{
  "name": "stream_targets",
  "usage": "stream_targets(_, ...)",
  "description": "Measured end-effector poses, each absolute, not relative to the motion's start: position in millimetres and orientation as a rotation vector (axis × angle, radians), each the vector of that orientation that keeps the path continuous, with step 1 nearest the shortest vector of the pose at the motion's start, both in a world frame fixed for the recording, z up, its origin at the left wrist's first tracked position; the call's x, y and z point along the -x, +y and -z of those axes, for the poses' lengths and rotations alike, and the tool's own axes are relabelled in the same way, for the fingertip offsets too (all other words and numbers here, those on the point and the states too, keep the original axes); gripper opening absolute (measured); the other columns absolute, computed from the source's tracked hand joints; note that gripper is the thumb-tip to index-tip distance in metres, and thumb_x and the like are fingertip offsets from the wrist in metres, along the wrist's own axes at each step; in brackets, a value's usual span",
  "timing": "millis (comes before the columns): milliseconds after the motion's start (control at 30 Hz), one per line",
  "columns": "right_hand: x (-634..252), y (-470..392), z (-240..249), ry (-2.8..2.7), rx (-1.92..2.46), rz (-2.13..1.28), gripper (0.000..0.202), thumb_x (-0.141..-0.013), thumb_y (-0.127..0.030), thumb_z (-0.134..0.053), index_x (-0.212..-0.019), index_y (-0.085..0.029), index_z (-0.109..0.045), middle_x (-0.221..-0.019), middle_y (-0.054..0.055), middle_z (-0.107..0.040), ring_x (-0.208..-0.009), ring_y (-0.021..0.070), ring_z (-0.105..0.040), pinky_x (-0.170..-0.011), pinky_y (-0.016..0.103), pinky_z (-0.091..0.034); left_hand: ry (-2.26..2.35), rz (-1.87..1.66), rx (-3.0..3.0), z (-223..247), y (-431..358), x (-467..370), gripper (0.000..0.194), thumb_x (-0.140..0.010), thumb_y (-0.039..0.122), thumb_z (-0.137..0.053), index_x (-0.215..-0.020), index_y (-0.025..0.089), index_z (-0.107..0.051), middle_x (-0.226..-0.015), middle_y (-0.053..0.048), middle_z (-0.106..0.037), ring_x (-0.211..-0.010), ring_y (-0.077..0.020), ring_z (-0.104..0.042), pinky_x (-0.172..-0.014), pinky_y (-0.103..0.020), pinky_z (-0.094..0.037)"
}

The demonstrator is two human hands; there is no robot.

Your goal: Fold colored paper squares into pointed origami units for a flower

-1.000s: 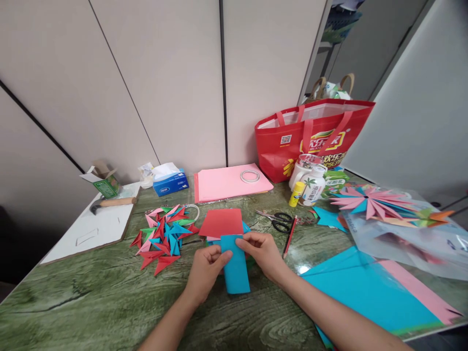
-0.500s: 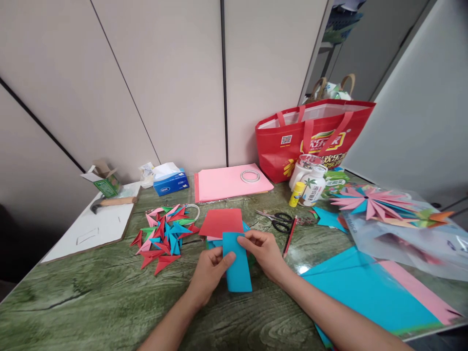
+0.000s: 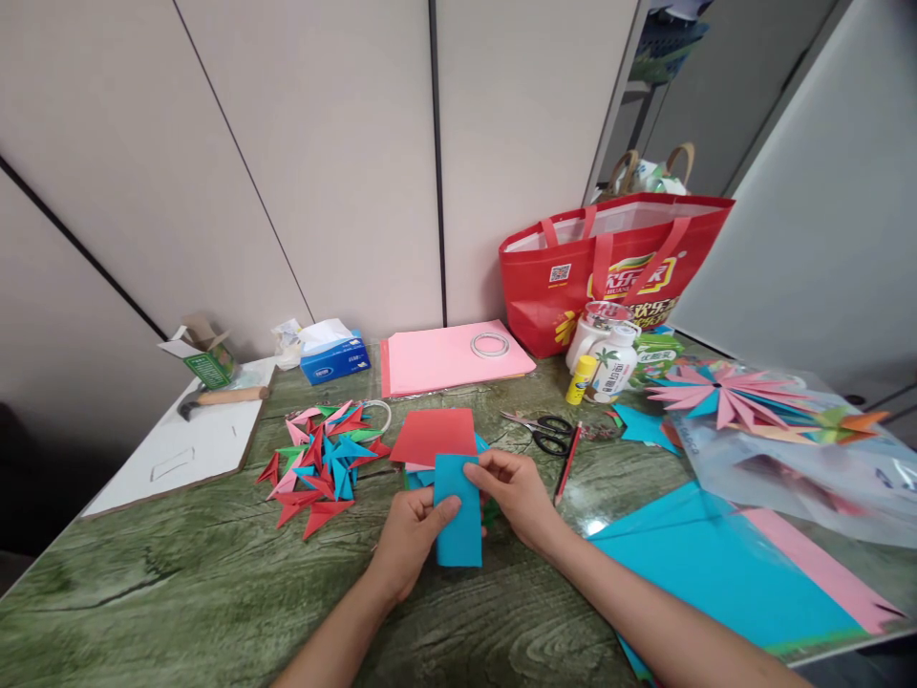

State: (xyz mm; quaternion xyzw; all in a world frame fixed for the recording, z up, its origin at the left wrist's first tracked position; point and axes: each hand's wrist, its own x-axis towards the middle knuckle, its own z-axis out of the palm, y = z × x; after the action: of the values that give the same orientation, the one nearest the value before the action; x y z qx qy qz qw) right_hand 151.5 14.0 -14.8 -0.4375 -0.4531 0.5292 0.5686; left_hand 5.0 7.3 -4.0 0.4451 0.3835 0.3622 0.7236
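Observation:
A folded blue paper point(image 3: 458, 526) hangs upright between both hands, over the green wood-patterned table point(image 3: 215, 592). My left hand point(image 3: 412, 535) pinches its left edge, thumb on the front. At its upper right, my right hand point(image 3: 512, 487) grips the edge near the top corner, the thumb in front. Just behind the hands lies a stack of paper pieces with a red sheet point(image 3: 434, 437) on top. Folded paper pieces point(image 3: 326, 463) in red, blue, green and pink are heaped to the left. Black-handled scissors point(image 3: 548, 435) and a red pencil point(image 3: 568, 465) rest on the right.
Pink sheets point(image 3: 437, 358) carry a ring point(image 3: 490, 345) at the back. A tissue box point(image 3: 335, 361) and hammer point(image 3: 229, 395) are left. A red bag point(image 3: 537, 296), white bottle point(image 3: 612, 368), glue stick point(image 3: 581, 379), paper flower point(image 3: 723, 392) and blue sheets point(image 3: 723, 573) are right.
The blue paper's lower end has swung slightly left, so its right edge looks straighter and narrower. Both hands keep their hold in nearly the same place.

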Motion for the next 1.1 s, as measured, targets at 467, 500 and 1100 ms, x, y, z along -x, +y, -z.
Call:
stream_targets(467,-152,14,14,-1.127,1.040,-1.256,0.030,-0.066,-0.041,-0.064,-0.054,-0.015,-0.056,-0.046,-0.004,-0.048,-0.045,0.0084,-0.044,-0.044,0.021,-0.039,0.890,-0.805,-0.986,7,8,-4,0.030,-0.065,0.033,-0.068,-0.082,0.008,-0.068,-0.066,-0.010,-0.071,-0.059,-0.0225,-0.066,-0.061,-0.035,-0.052)
stream_targets(500,-153,14,14,-1.134,1.034,-1.258,0.029,-0.066,-0.040,-0.063,-0.055,-0.015,-0.057,-0.047,-0.004,-0.048,-0.045,0.0085,-0.044,-0.045,0.021,-0.039,0.893,-0.806,-0.993,7,8,-4,0.030,-0.065,0.033,-0.068,-0.082,0.008,-0.068,-0.066,-0.010,-0.071,-0.059,-0.0224,-0.066,-0.060,-0.035,-0.052)
stream_targets(1100,-152,7,-4,-1.920,1.007,-0.718,0.031,-0.062,-0.012,-0.062,-0.092,-0.021,-0.059,-0.082,0.001,-0.065,-0.078,0.0163,-0.059,-0.073,0.027,-0.044,1.125,-0.692,-1.683,13,6,-4,0.034,-0.069,0.027,-0.048,-0.044,0.019,-0.027,-0.046,0.007,-0.019,-0.045,-0.0067,-0.018,-0.040,-0.020,-0.014)
